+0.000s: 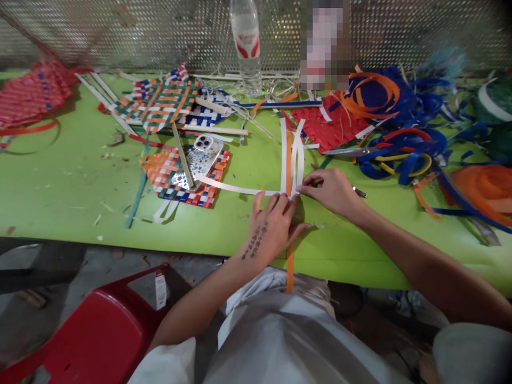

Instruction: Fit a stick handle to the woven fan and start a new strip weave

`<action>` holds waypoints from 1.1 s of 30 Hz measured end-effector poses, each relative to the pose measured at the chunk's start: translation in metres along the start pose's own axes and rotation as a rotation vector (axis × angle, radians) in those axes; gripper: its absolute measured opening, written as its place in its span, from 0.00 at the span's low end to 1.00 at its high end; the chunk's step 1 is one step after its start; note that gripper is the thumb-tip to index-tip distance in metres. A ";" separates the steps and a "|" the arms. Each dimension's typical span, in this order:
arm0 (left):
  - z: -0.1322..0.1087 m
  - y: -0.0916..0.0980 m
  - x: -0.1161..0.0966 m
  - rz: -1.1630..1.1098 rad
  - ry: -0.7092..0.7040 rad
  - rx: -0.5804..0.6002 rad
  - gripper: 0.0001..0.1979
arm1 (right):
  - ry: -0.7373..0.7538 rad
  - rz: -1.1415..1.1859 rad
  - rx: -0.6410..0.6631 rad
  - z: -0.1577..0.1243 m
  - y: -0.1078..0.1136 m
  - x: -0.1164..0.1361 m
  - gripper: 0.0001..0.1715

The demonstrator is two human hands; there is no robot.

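Observation:
My left hand (270,226) lies over the lower part of a small layout of flat strips, fingers spread and pressing down. From beneath it an orange strip (288,162) runs up between white ones, and its lower end hangs past the table edge. Upright white strips (283,154) stand beside it, and two on the right cross near their tops. One long white strip (236,188) crosses sideways, its left end lying over a phone. At the right side of the layout my right hand (330,189) pinches a white strip (300,165) between thumb and finger.
The phone (204,146) rests on a woven multicoloured piece (218,178). Scissors (348,152) lie near a red woven piece (332,122) and blue strip coils (416,154). A water bottle (246,53) stands against the perforated panel. A red chair (104,325) is below left.

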State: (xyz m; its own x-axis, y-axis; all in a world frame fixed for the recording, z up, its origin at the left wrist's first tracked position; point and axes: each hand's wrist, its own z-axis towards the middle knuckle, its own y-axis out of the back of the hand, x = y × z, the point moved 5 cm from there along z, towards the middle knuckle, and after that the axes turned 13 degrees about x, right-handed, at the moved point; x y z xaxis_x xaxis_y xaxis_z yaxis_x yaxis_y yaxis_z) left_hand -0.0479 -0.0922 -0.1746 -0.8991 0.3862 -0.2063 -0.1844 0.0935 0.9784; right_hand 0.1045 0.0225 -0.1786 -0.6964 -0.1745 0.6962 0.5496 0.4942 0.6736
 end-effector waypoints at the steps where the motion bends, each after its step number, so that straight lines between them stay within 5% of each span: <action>1: 0.000 0.000 0.000 0.003 0.000 -0.001 0.33 | -0.003 -0.004 0.001 0.000 0.000 0.000 0.07; 23: 0.001 0.001 -0.002 0.049 -0.005 0.007 0.30 | -0.028 -0.059 -0.016 -0.005 0.000 0.007 0.17; 33: 0.002 0.002 -0.003 0.094 -0.032 -0.012 0.26 | 0.015 -0.096 -0.072 -0.008 -0.001 0.005 0.12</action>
State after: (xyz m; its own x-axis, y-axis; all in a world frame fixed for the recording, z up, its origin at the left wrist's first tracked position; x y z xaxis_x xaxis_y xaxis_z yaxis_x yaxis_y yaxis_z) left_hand -0.0443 -0.0911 -0.1720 -0.8995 0.4218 -0.1138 -0.1048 0.0446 0.9935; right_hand 0.1044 0.0139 -0.1738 -0.7404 -0.2313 0.6311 0.5130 0.4123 0.7529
